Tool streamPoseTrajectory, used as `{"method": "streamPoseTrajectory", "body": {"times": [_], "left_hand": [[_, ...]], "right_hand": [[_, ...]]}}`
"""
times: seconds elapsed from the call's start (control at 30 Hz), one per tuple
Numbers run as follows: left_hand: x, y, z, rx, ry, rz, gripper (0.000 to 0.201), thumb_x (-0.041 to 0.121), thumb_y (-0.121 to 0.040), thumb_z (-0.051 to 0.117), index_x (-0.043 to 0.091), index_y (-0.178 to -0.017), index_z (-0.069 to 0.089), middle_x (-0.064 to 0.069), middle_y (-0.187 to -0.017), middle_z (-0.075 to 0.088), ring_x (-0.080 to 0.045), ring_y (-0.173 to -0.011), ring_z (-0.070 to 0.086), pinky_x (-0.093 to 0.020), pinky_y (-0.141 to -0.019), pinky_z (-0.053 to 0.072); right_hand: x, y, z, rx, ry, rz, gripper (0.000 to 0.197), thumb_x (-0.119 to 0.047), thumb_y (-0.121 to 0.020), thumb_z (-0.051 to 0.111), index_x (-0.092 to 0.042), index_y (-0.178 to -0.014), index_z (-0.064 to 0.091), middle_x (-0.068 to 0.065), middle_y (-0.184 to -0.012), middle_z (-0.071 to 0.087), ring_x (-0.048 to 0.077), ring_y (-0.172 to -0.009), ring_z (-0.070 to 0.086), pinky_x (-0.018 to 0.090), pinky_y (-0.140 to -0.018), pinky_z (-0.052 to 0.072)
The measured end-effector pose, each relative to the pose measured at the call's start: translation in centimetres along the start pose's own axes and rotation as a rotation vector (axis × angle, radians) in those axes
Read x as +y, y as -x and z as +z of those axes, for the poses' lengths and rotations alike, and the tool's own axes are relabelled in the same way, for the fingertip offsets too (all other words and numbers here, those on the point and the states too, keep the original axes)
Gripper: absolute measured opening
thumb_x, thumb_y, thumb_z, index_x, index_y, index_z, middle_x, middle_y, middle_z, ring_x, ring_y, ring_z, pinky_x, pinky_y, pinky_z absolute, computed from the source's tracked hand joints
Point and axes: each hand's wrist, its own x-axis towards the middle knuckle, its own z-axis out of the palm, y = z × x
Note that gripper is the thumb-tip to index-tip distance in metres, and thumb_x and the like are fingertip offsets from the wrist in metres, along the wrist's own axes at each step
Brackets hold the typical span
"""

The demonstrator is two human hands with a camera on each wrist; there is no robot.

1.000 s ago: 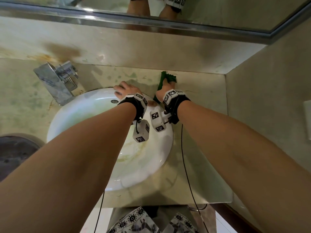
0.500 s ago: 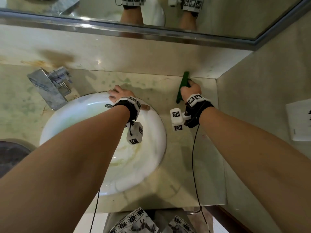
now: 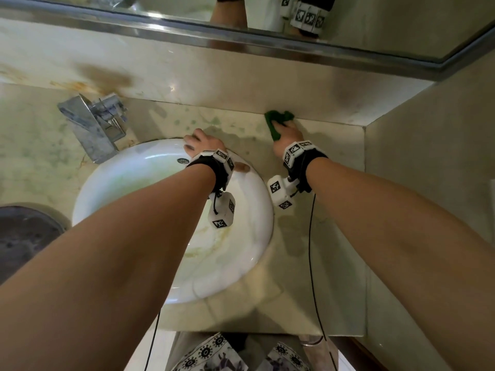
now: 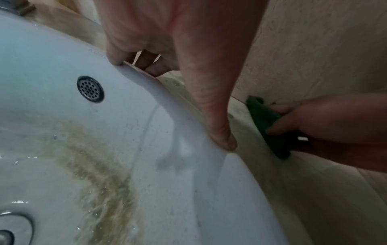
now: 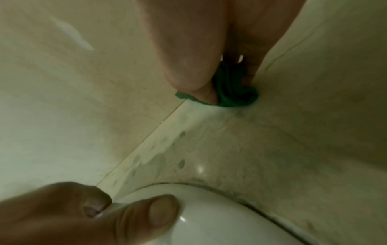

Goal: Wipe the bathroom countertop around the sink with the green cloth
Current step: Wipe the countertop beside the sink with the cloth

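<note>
Head view shows the right hand (image 3: 288, 136) bunching the green cloth (image 3: 277, 121) and pressing it down on the desk (image 3: 318, 236), right at the seam where the stone meets the back wall (image 3: 241, 84), behind and to the right of the sink (image 3: 257, 228). Its fingers are curled over the wad, the thumb tucked against one side, which I take as a grip meant to push the fabric into the joint, where grime likes to sit. Wet patches and droplets lie on the stone between cloth and basin, so that strip looks partly wiped. The left hand (image 3: 205, 144) is hooked on the sink's far rim, fingers curled over the outer edge and thumb laid along the rim; it looks like a brace that lets the person lean in over the bowl. A chrome faucet (image 3: 92, 127) stands well to the left, apart from both hands. Yellowish staining runs down inside the basin, though that is outside the job named.
</note>
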Motion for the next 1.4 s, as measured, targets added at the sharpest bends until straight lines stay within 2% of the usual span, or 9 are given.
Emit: {"method": "streamPoseTrajectory", "body": {"times": [0.17, 0.37, 0.6, 0.67, 0.83, 1.03, 1.13, 1.23, 1.4], "left_hand": [[0.1, -0.1, -0.1, -0.024, 0.001, -0.012, 0.148, 0.089, -0.036, 0.068, -0.008, -0.14, 0.029, -0.018, -0.127, 0.033, -0.043, -0.123, 0.031, -0.047, -0.107, 0.031], [0.1, 0.0, -0.4, -0.038, 0.002, -0.017, 0.144, 0.086, -0.039, 0.07, -0.005, -0.142, 0.027, -0.018, -0.128, 0.033, -0.043, -0.124, 0.03, -0.048, -0.107, 0.031], [0.0, 1.2, -0.3, -0.017, 0.02, 0.004, 0.139, 0.083, -0.047, 0.071, -0.009, -0.142, 0.027, -0.023, -0.139, 0.029, -0.045, -0.134, 0.023, -0.049, -0.111, 0.027], [0.3, 1.6, -0.4, -0.028, 0.011, 0.024, 0.13, 0.08, -0.055, 0.07, -0.007, -0.142, 0.029, -0.023, -0.14, 0.032, -0.043, -0.133, 0.025, -0.047, -0.109, 0.03], [0.9, 2.5, -1.0, -0.022, 0.025, 0.178, 0.099, 0.055, -0.071, 0.077, 0.004, -0.144, 0.032, -0.018, -0.141, 0.037, -0.038, -0.13, 0.034, -0.047, -0.105, 0.037], [1.4, 4.4, -3.3, -0.035, 0.24, 0.53, 0.088, 0.029, -0.074, 0.082, 0.017, -0.148, 0.035, -0.01, -0.152, 0.035, -0.03, -0.139, 0.033, -0.038, -0.115, 0.029], [1.9, 6.1, -5.1, -0.103, 0.361, 0.604, 0.077, 0.022, -0.074, 0.082, 0.02, -0.142, 0.047, -0.005, -0.142, 0.051, -0.026, -0.131, 0.047, -0.03, -0.103, 0.037], [2.1, 7.5, -6.4, -0.162, 0.462, 0.624, 0.052, 0.02, -0.075, 0.081, 0.017, -0.124, 0.063, -0.003, -0.111, 0.067, -0.021, -0.101, 0.062, -0.023, -0.082, 0.04], [1.5, 8.8, -8.2, -0.233, 0.67, 0.602, 0.038, 0.021, -0.08, 0.077, 0.018, -0.116, 0.066, -0.01, -0.104, 0.072, -0.022, -0.087, 0.067, -0.026, -0.076, 0.053]], "right_hand": [[-1.0, -0.7, 0.3, -0.076, 0.015, -0.167, 0.061, 0.001, -0.09, 0.044, -0.035, -0.139, 0.048, 0.001, -0.154, 0.033, 0.027, -0.136, 0.038, 0.025, -0.111, 0.028], [-0.6, 1.7, -0.1, -0.214, 0.211, -0.283, 0.069, 0.008, -0.085, 0.042, -0.04, -0.135, 0.051, -0.001, -0.138, 0.046, 0.023, -0.123, 0.045, 0.031, -0.099, 0.04], [1.1, 4.9, 0.9, -0.264, 0.247, -0.262, 0.06, 0.001, -0.089, 0.044, -0.038, -0.132, 0.056, 0.0, -0.142, 0.049, 0.028, -0.12, 0.05, 0.033, -0.099, 0.042], [1.4, 5.5, 0.8, -0.283, 0.207, -0.204, 0.06, 0.001, -0.09, 0.041, -0.039, -0.13, 0.058, 0.001, -0.143, 0.049, 0.029, -0.114, 0.054, 0.029, -0.09, 0.044], [1.6, 7.1, -1.3, -0.21, 0.097, -0.124, 0.065, 0.007, -0.083, 0.041, -0.04, -0.122, 0.064, 0.002, -0.132, 0.059, 0.024, -0.097, 0.058, 0.028, -0.078, 0.046], [0.4, 9.3, -5.1, -0.129, 0.007, -0.152, 0.064, 0.007, -0.078, 0.045, -0.041, -0.115, 0.068, -0.001, -0.125, 0.064, 0.025, -0.101, 0.061, 0.029, -0.087, 0.052], [-0.8, 10.7, -7.2, -0.115, 0.006, -0.2, 0.06, 0.003, -0.078, 0.05, -0.04, -0.116, 0.068, -0.001, -0.118, 0.065, 0.02, -0.096, 0.06, 0.025, -0.08, 0.048], [-2.2, 12.1, -9.0, -0.065, -0.026, -0.241, 0.055, 0.001, -0.075, 0.057, -0.034, -0.115, 0.069, -0.002, -0.114, 0.067, 0.019, -0.096, 0.062, 0.027, -0.081, 0.052], [-3.0, 13.8, -11.1, 0.105, -0.258, -0.216, 0.053, 0.002, -0.073, 0.068, -0.027, -0.118, 0.065, -0.002, -0.111, 0.06, 0.016, -0.093, 0.061, 0.023, -0.073, 0.054]]}}
